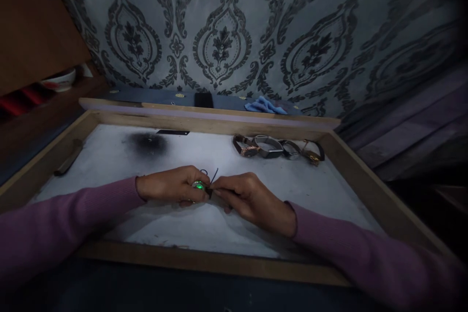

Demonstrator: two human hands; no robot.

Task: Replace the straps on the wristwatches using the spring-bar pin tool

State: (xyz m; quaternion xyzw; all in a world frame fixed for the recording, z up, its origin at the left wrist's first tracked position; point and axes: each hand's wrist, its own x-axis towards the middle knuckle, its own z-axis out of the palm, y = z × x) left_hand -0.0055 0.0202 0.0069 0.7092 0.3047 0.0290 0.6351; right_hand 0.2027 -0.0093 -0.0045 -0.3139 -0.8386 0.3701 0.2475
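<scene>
My left hand (179, 184) is closed round a wristwatch (199, 185) whose face shows a green glow. The fingers cover much of its case. My right hand (248, 200) meets it from the right, with thumb and forefinger pinched on a short dark piece of strap (209, 192) beside the watch. A thin dark strip (214, 174) sticks up between the two hands, and a small dark loop (204, 172) shows behind the left fingers; what they belong to is unclear. Both hands are just above the white board (153, 224).
A wooden frame (219, 259) edges the board. Several watches (268, 146) stand in a row at the back right. A flat dark blade (173, 132) lies at the back, and a knife-like tool (68, 158) at the left. A blue cloth (265, 105) rests beyond the frame.
</scene>
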